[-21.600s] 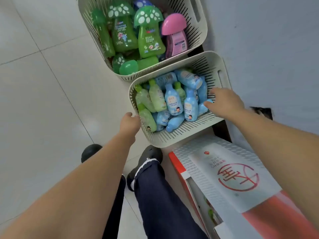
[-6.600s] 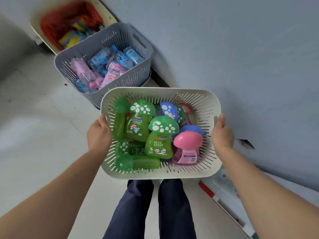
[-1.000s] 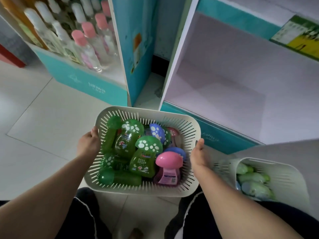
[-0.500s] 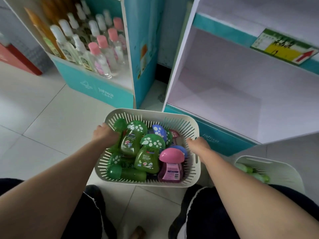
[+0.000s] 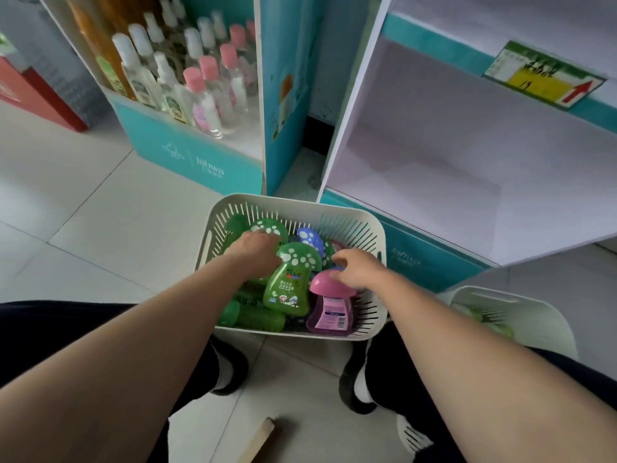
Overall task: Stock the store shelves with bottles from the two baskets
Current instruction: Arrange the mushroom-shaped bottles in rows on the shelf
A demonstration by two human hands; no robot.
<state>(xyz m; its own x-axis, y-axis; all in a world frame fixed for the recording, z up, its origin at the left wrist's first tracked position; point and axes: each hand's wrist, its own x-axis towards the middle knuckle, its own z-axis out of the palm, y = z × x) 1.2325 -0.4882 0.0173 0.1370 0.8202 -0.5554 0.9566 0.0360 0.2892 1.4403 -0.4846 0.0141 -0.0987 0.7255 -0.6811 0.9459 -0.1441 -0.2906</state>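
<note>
The cream slotted basket (image 5: 300, 203) sits on the floor between my knees, full of mushroom-capped bottles. My left hand (image 5: 255, 252) is inside it, fingers curled around a green bottle with a white-spotted cap (image 5: 268, 227). My right hand (image 5: 359, 269) hovers over a blue-capped bottle (image 5: 337, 269) behind the pink-capped bottle (image 5: 330, 305); its bent fingers hide any grip. Another green mushroom bottle (image 5: 287, 289) stands between my hands. The second basket (image 5: 521, 312), with pale green bottles, is at my right knee. The white shelf bay (image 5: 434, 182) ahead holds nothing.
A teal display shelf (image 5: 193, 155) on the left carries several clear and pink-capped bottles. A yellow price tag (image 5: 544, 76) hangs on the upper shelf edge. A red box (image 5: 40, 101) stands far left. A wooden piece (image 5: 260, 439) lies on the tiles by my feet.
The basket has come down onto the floor. Both hands have left its rims and moved inside among the bottles, the left onto a green bottle, the right over the blue-capped one.
</note>
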